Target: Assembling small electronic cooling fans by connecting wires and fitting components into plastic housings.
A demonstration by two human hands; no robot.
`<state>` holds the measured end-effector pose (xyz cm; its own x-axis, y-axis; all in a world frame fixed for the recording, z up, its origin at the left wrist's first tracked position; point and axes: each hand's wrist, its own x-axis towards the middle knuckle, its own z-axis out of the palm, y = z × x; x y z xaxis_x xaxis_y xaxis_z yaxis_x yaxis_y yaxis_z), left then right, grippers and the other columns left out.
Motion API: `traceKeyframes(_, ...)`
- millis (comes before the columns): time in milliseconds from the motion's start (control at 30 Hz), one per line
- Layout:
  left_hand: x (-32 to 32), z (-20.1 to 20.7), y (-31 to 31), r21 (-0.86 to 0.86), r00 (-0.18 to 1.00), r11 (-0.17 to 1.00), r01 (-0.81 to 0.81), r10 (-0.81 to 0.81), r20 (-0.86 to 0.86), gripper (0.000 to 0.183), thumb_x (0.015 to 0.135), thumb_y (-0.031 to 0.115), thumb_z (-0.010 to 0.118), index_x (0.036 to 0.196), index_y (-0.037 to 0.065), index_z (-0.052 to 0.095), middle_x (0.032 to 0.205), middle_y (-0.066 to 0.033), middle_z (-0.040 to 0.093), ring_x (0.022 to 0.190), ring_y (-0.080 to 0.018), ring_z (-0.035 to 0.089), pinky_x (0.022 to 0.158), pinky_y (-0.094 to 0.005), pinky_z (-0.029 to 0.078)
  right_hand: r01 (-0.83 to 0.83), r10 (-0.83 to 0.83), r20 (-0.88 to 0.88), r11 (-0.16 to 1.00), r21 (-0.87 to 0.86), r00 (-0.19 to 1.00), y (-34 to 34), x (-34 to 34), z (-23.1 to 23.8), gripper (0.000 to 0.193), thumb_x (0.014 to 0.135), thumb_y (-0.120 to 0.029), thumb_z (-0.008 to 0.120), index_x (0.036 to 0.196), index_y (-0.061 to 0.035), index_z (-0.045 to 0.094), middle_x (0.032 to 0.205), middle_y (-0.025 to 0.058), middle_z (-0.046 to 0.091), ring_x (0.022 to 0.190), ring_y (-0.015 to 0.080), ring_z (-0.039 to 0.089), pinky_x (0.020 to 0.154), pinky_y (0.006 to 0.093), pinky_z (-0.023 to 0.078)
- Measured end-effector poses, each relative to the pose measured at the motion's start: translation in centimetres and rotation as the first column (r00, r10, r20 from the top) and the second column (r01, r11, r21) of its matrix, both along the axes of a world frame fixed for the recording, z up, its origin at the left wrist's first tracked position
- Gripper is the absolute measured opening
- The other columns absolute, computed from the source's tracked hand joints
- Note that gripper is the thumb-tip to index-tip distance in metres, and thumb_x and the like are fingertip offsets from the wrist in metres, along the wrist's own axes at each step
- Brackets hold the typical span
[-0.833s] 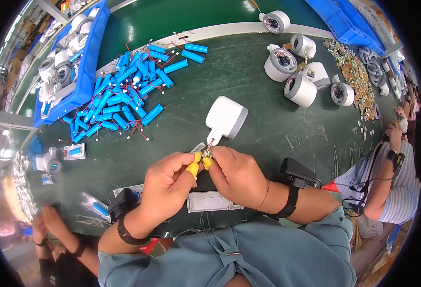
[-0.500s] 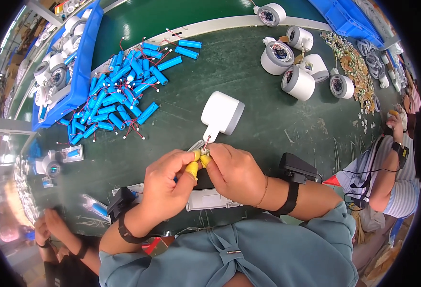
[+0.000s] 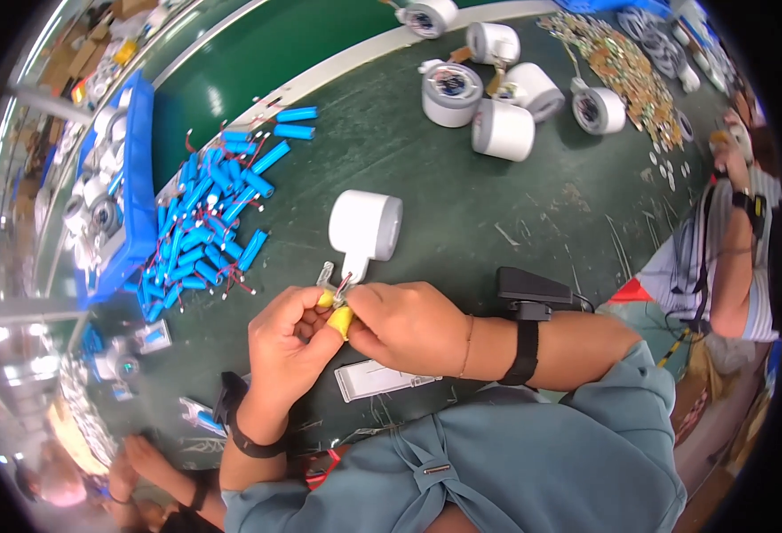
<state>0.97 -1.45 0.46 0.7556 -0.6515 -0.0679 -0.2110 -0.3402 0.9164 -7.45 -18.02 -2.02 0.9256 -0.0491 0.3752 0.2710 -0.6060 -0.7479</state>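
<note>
My left hand (image 3: pixel 289 342) and my right hand (image 3: pixel 408 329) meet at the fingertips in a close pinch. Yellow finger covers (image 3: pixel 341 322) show on some of the fingertips. Between them is a small whitish wire connector (image 3: pixel 339 298), mostly hidden by the fingers. Thin red and dark wires (image 3: pixel 345 282) run from it to the stem of a white round housing with a grey rim (image 3: pixel 360 224), which lies on its side just beyond my hands. A small pale slotted piece (image 3: pixel 326 274) sticks up beside my left fingertips.
A white rectangular cover (image 3: pixel 377 380) lies below my hands on the dark green table (image 3: pixel 462 213). Blue cylindrical batteries with wires (image 3: pixel 204 226) are heaped at left, beside a blue bin (image 3: pixel 140 186). More white housings (image 3: pixel 503 130) and scattered small parts (image 3: pixel 626 75) sit far right. Other people work on both sides.
The view has turned, so table things sit differently in the picture. Both hands stay pinched together at the wires, and the white cover below them shows more fully.
</note>
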Motion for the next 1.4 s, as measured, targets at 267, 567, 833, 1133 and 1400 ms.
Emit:
traceKeyframes(267, -0.3, -0.2, -0.4, -0.031, 0.997, 0.998, -0.063, 0.064, 0.033, 0.018, 0.078, -0.007, 0.068, 0.095, -0.004, 0.065, 0.084, -0.0009, 0.061, 0.068, -0.0040, 0.055, 0.059, -0.0175, 0.046, -0.033, 0.033, 0.004, 0.999, 0.016, 0.999, 0.2, -0.1, -0.7, 0.021, 0.080, -0.012, 0.066, 0.086, -0.0010, 0.049, 0.071, 0.0130, 0.059, 0.060, 0.0319, 0.063, 0.053, 0.0404, 0.052)
traceKeyframes(567, 2.1, 0.0, 1.9, -0.028, 0.995, 0.999, -0.045, 0.042, -0.089, 0.023, 0.084, -0.003, 0.067, 0.107, -0.002, 0.061, 0.094, -0.0013, 0.060, 0.077, -0.0061, 0.056, 0.068, -0.0200, 0.047, -0.058, 0.055, -0.146, 0.998, -0.019, 0.988, -1.1, 0.3, -0.2, 0.020, 0.084, -0.022, 0.062, 0.079, -0.0050, 0.054, 0.068, 0.0108, 0.061, 0.063, 0.0319, 0.064, 0.054, 0.0437, 0.049)
traceKeyframes(833, 3.1, -0.4, 3.0, 0.011, 0.994, 0.993, -0.113, 0.113, 0.010, 0.022, 0.093, 0.008, 0.060, 0.112, -0.003, 0.059, 0.095, -0.0032, 0.063, 0.083, -0.0082, 0.058, 0.074, -0.0226, 0.047, -0.134, 0.138, -0.231, 0.990, 0.032, 0.963, -1.7, 1.0, 0.3, 0.017, 0.085, -0.020, 0.062, 0.080, -0.0058, 0.054, 0.070, 0.0133, 0.062, 0.066, 0.0351, 0.063, 0.058, 0.0465, 0.049)
traceKeyframes(1133, 3.2, 1.6, 3.3, -0.459, 0.957, 0.886, 0.070, -0.190, -0.220, 0.035, 0.096, 0.015, 0.060, 0.127, 0.002, 0.051, 0.112, -0.0031, 0.060, 0.088, -0.0085, 0.055, 0.073, -0.0229, 0.045, -0.228, 0.232, -0.234, 0.973, 0.043, 0.944, -1.9, 0.7, 1.3, 0.009, 0.082, -0.013, 0.063, 0.085, -0.0047, 0.059, 0.071, 0.0120, 0.061, 0.062, 0.0307, 0.061, 0.055, 0.0395, 0.047)
traceKeyframes(1400, 4.5, 8.3, 13.0, -0.152, 0.750, 0.812, -0.564, 0.581, 0.316, 0.032, 0.096, 0.024, 0.057, 0.115, -0.001, 0.061, 0.084, -0.0032, 0.065, 0.068, -0.0071, 0.054, 0.061, -0.0218, 0.043, -0.234, 0.260, -0.243, 0.963, 0.131, 0.935, -2.5, 0.6, 0.9, 0.007, 0.081, -0.006, 0.062, 0.087, -0.0030, 0.059, 0.068, 0.0088, 0.060, 0.056, 0.0225, 0.059, 0.052, 0.0324, 0.044)
